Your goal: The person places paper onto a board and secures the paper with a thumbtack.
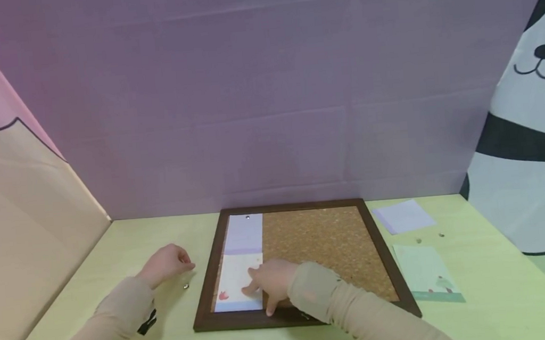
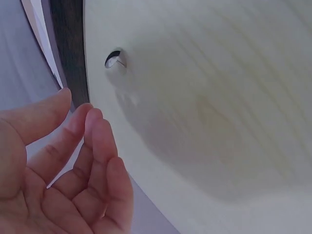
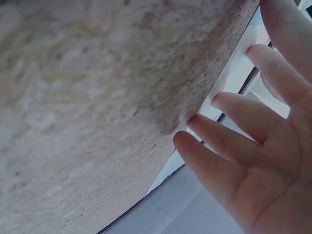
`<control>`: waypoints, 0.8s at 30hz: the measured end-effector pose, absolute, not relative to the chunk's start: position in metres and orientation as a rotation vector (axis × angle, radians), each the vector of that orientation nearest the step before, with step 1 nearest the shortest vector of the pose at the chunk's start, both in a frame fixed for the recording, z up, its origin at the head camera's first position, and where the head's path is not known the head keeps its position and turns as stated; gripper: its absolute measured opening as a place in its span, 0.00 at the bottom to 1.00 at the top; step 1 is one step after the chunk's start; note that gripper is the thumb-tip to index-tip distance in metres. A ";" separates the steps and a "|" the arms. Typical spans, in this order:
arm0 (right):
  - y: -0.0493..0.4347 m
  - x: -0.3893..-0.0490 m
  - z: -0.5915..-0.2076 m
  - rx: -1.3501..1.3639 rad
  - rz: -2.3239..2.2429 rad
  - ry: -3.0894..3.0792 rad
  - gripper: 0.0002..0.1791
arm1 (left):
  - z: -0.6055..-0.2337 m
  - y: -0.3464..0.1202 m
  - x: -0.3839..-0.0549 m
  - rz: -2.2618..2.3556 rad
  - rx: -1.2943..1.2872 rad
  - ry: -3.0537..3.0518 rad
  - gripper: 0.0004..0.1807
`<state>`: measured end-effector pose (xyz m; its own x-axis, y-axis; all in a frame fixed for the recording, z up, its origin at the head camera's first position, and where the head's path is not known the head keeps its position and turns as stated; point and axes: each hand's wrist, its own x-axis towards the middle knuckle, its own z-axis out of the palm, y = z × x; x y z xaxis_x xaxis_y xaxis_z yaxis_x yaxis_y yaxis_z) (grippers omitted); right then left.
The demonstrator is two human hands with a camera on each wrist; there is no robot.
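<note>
A cork board point(image 1: 321, 235) in a dark brown frame lies on the table. Along its left side a lilac note sheet point(image 1: 243, 233) has a silver thumbtack point(image 1: 248, 217) at its top. Below it is a white note sheet point(image 1: 233, 277) with a blue strip and a small red drawing. My right hand point(image 1: 275, 281) rests with spread fingers at this sheet's right edge, holding nothing. Left of the board, my left hand point(image 1: 167, 265) hovers with loosely bent fingers, thumb and fingertips apart and nothing between them. Near its fingertips a loose thumbtack point(image 2: 115, 59) lies on the table.
Right of the board lie another lilac sheet point(image 1: 403, 217) and a pale green sheet point(image 1: 421, 267) with a drawing at its lower edge. Two small tacks, one of them a silver tack point(image 1: 441, 235), lie between them. A purple cloth backdrop point(image 1: 276, 95) closes off the far side.
</note>
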<state>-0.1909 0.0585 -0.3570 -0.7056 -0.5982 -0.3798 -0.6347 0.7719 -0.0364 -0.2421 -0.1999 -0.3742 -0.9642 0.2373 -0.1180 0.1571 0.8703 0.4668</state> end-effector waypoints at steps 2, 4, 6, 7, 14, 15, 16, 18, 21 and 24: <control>0.058 -0.190 -0.357 -0.939 0.137 2.595 0.41 | -0.375 -0.202 -0.241 0.687 0.303 2.870 0.08; 0.058 -0.190 -0.357 -0.941 0.144 2.594 0.40 | -0.375 -0.203 -0.240 0.680 0.299 2.867 0.08; 0.059 -0.190 -0.357 -0.946 0.149 2.592 0.39 | -0.375 -0.203 -0.238 0.674 0.303 2.864 0.08; 0.059 -0.190 -0.357 -0.951 0.153 2.591 0.39 | -0.375 -0.203 -0.238 0.673 0.306 2.862 0.08; 0.059 -0.191 -0.360 -0.933 0.133 2.596 0.39 | -0.375 -0.205 -0.233 0.655 0.332 2.850 0.08; 0.058 -0.191 -0.360 -0.933 0.135 2.598 0.39 | -0.376 -0.205 -0.233 0.655 0.352 2.846 0.08; 0.058 -0.191 -0.360 -0.932 0.133 2.599 0.39 | -0.377 -0.206 -0.232 0.660 0.373 2.839 0.08; 0.058 -0.191 -0.361 -0.932 0.127 2.600 0.39 | -0.380 -0.208 -0.232 0.685 0.428 2.809 0.07; 0.058 -0.192 -0.361 -0.938 0.128 2.596 0.39 | -0.383 -0.210 -0.231 0.712 0.531 2.763 0.05; 0.059 -0.193 -0.361 -0.942 0.124 2.591 0.39 | -0.385 -0.213 -0.232 0.727 0.628 2.719 0.07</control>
<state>-0.1928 0.0591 -0.3608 -0.7033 -0.6013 -0.3793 -0.6348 0.7713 -0.0459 -0.2316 -0.2131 -0.3849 -0.8735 0.4683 -0.1328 0.3396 0.7818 0.5229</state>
